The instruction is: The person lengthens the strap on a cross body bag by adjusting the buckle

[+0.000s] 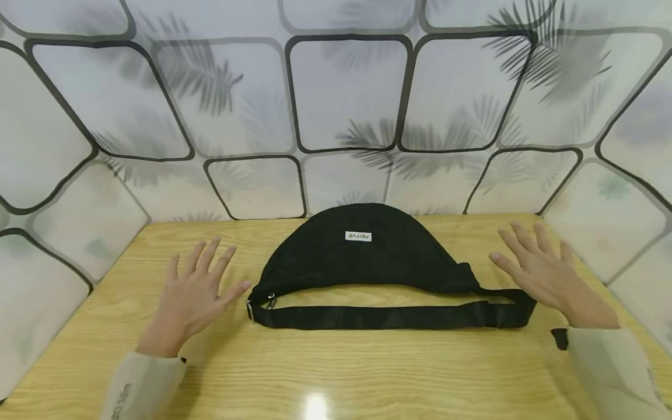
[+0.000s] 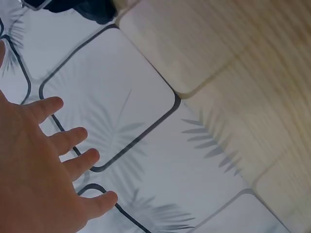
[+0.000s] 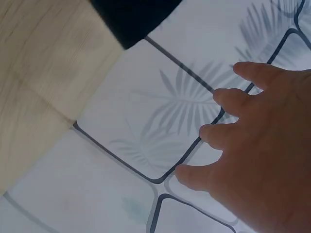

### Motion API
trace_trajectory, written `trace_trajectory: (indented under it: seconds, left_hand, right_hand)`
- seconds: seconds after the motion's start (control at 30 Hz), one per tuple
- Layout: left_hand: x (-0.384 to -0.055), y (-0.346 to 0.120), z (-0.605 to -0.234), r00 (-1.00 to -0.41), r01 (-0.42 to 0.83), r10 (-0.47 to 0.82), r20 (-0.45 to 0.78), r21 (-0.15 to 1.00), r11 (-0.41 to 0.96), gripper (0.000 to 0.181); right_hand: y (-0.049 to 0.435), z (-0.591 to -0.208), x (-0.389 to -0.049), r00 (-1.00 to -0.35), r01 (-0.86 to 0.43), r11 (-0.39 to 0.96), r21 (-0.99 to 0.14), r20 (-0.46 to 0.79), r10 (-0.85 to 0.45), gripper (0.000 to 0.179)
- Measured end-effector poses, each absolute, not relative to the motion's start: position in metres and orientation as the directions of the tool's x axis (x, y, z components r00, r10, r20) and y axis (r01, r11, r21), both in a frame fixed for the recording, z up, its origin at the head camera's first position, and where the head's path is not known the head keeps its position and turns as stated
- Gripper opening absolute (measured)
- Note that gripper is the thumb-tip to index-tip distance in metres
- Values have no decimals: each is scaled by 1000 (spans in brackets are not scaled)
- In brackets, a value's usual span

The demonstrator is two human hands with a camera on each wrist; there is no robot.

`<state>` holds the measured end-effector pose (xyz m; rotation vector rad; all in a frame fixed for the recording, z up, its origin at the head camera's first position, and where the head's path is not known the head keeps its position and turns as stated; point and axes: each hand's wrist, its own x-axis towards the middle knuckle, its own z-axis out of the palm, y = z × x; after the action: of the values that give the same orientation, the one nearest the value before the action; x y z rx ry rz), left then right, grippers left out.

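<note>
At left, the pale sleeve [image 1: 144, 388] bears partly legible lettering; the left hand [image 1: 191, 297] is palm down, fingers spread, holding nothing, thumb just beside the bag. The black waist bag [image 1: 362, 262] lies mid-table, strap [image 1: 367, 318] nearer the person, its white label [image 1: 359, 236] reading "FEIYVE" upside down. Patterned panels [image 1: 346, 87] rise behind. At right, the right hand [image 1: 546, 277] spreads empty near the strap's end.
</note>
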<state>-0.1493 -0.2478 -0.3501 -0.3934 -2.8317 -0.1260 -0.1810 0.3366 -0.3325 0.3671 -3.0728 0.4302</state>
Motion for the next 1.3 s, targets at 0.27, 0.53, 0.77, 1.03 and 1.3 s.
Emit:
trace_trajectory:
  seconds: [0.27, 0.53, 0.77, 1.03, 1.3]
  left_hand:
    - [-145, -243, -345, -871, 390, 348, 347, 55, 919, 69]
    - [-144, -239, -346, -867, 446, 368, 336, 194, 874, 40]
    - [-141, -241, -345, -897, 430, 350, 271, 348, 833, 28]
    - [-144, -247, -349, -912, 411, 359, 201, 467, 783, 27]
    - [-145, -249, -353, -911, 396, 381, 156, 585, 707, 27]
  right_hand:
    - [323, -330, -180, -918, -368, 890, -269, 255, -303, 58]
    - [296, -319, -181, -865, -471, 812, -345, 363, -347, 28]
    - [271, -315, -185, -843, -527, 707, -472, 394, -366, 16]
    - [238, -312, -187, -850, -524, 618, -586, 307, -428, 15]
    - [218, -314, -190, -840, -523, 560, -643, 274, -469, 15]
